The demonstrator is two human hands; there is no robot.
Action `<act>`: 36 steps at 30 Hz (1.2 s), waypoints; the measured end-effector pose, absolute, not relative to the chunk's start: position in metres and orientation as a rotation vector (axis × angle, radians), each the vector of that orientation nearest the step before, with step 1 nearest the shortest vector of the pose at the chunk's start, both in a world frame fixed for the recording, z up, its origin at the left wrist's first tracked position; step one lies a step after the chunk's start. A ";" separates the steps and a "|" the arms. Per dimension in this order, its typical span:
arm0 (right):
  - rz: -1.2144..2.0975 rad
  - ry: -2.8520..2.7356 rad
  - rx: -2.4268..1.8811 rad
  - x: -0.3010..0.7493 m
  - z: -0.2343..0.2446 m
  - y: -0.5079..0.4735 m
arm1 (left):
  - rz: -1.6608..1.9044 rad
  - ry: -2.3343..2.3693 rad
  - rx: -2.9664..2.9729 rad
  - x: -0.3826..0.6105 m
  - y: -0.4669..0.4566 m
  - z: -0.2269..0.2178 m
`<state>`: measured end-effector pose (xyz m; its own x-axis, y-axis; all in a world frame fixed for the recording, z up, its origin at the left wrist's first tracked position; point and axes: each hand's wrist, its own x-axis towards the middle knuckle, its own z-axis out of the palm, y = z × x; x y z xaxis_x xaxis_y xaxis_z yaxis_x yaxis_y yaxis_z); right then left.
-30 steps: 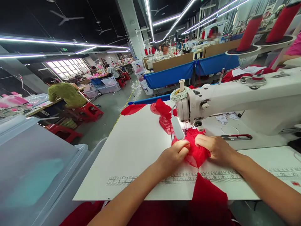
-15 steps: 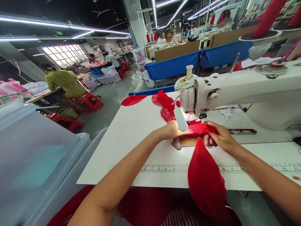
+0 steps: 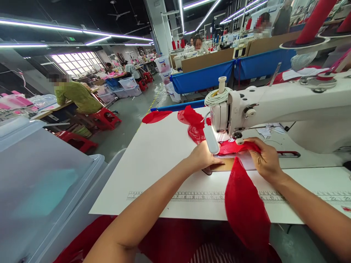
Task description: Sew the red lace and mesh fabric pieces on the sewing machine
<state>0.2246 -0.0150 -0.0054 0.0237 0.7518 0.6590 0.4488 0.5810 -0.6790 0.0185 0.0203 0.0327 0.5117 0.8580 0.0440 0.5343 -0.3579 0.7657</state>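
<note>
A strip of red fabric (image 3: 231, 147) lies under the needle area of a white sewing machine (image 3: 274, 102). Its right end is pinched in my right hand (image 3: 265, 159), fingers closed and raised slightly from the table. My left hand (image 3: 203, 156) rests at the left of the strip, thumb stretched out over the brown plate (image 3: 225, 165). Its other fingertips are partly hidden behind the small white lamp (image 3: 211, 139), and I see no clear grip. A pointed red fabric piece (image 3: 245, 204) hangs over the front table edge between my forearms.
More red pieces (image 3: 157, 116) and crumpled sheer red fabric (image 3: 196, 132) lie behind my left hand. A printed ruler (image 3: 192, 196) runs along the white table's front. A translucent bin (image 3: 49, 182) stands at the left. Red thread cones (image 3: 315, 22) rise at the right. Other people sit further off.
My right hand has moved right and slightly up with the strip's end. My left thumb has come out from the fabric. The pointed red piece has shifted a little right and hangs apart from my fingers.
</note>
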 end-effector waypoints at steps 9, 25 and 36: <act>0.191 -1.700 -0.971 0.224 -0.004 -0.015 | 0.579 1.252 2.233 0.023 0.015 0.027; 0.026 -2.400 -0.825 0.244 -0.008 -0.017 | 0.710 1.031 3.103 0.013 -0.002 -0.009; -0.377 -2.449 -0.786 0.223 -0.002 -0.020 | 0.728 0.972 3.342 0.014 -0.012 -0.004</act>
<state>0.2228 -0.0199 -0.0024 -0.6868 0.4543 0.5673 0.6040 0.7910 0.0977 0.0143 -0.0124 -0.0037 0.7768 0.4096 0.4784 0.5744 -0.7723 -0.2713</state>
